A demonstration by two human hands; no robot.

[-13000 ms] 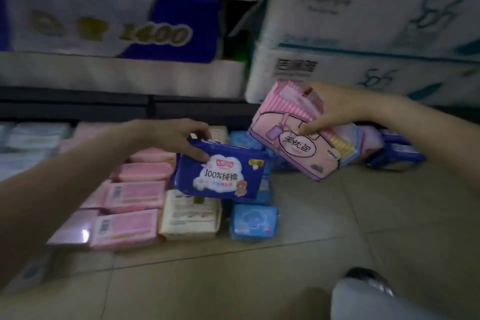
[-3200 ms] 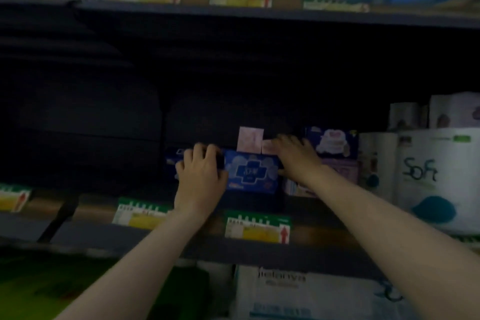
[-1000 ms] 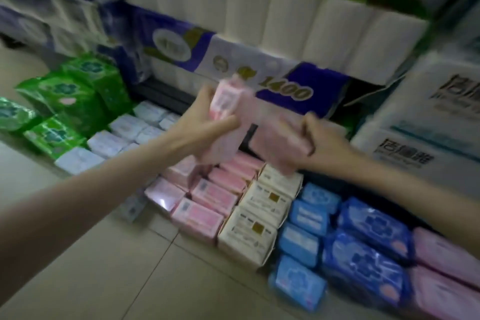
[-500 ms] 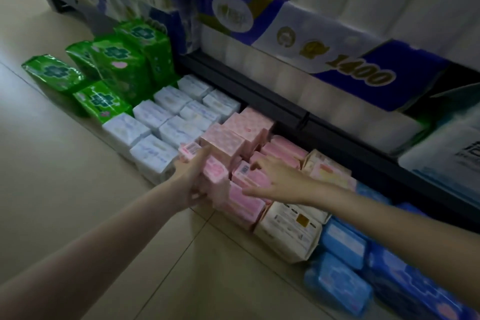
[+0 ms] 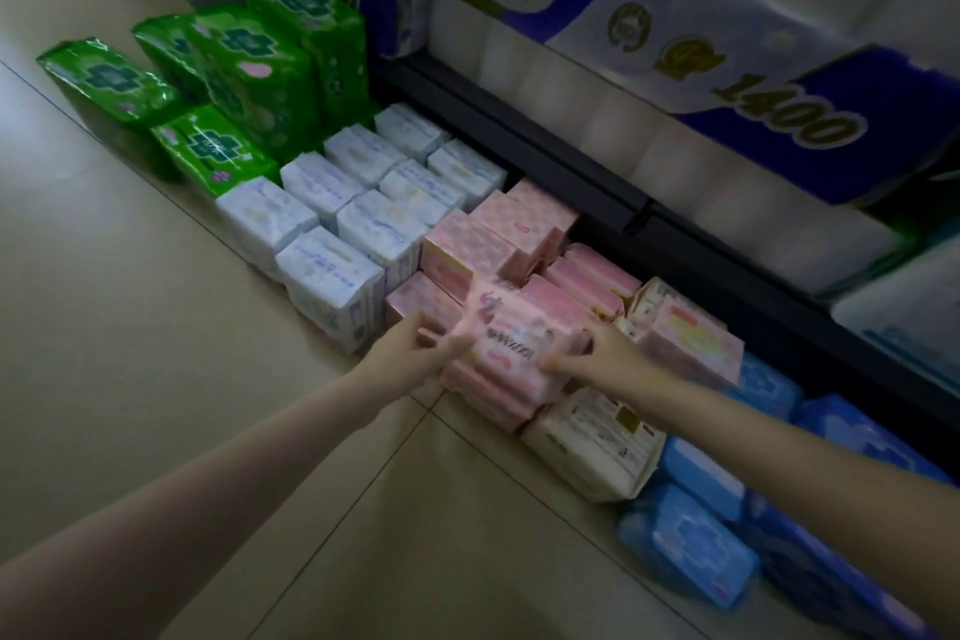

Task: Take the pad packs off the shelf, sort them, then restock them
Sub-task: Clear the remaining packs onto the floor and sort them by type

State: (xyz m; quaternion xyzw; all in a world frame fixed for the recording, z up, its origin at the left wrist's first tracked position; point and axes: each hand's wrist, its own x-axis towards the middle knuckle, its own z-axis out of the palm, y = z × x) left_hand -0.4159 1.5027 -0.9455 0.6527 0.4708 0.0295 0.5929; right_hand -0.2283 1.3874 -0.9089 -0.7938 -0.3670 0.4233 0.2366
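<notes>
A tiled floor (image 5: 156,327) took up the left and lower part of the view. Along its far edge ran a dark shelf base (image 5: 571,172), and on it stood big tissue bales (image 5: 727,42) in white and blue wrap, one printed 1400.

On the floor against the base, pad packs lay sorted by colour in a slanting row. At the left stood the green packs (image 5: 249,68), some upright, some lying flat. Next to them were the white packs (image 5: 363,208), set close in two lines. Then came the pink packs (image 5: 519,244), stacked in layers, and just beside those the cream packs (image 5: 597,442), with one pink-and-yellow pack (image 5: 691,343) on top. The blue packs (image 5: 701,535) filled the right corner, partly hidden by the right forearm.

Both bare arms reached in from the bottom toward the pink stack. One pink pack (image 5: 514,343), its print upside down to the camera, sat on top of that stack between the hands. The left hand (image 5: 410,353) had its fingers curled at the pack's left end and seemed to pinch it, though blur hid the exact hold. The right hand (image 5: 597,353) gripped the pack's right end, with fingers bent round its edge.
</notes>
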